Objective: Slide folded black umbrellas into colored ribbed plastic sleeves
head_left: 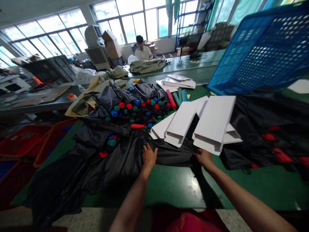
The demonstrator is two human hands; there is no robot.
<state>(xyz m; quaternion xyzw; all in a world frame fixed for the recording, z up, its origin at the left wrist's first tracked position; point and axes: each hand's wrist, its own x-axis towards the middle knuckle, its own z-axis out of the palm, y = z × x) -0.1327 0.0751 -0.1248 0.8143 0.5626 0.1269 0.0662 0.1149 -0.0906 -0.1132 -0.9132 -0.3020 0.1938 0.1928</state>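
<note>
so the left hand (149,156) is lying spread out flat on a heap of shiny black nylon cloth (125,164), not really gripping anything, while the right hand (204,158) is pinched in narrow on that cloth's near edge, right by a green-topped workbench (169,190). long white cardboard boxes (213,122) sit just right of the cloth, round red, blue and green plastic caps (120,111) poke out of its far end, and red plastic crates (24,141) are off to its left. further right of the cloth a blue perforated plastic crate (263,48) sits tilted, and well past the cloth a person in a pale shirt (143,53) sits at another bench.
</note>
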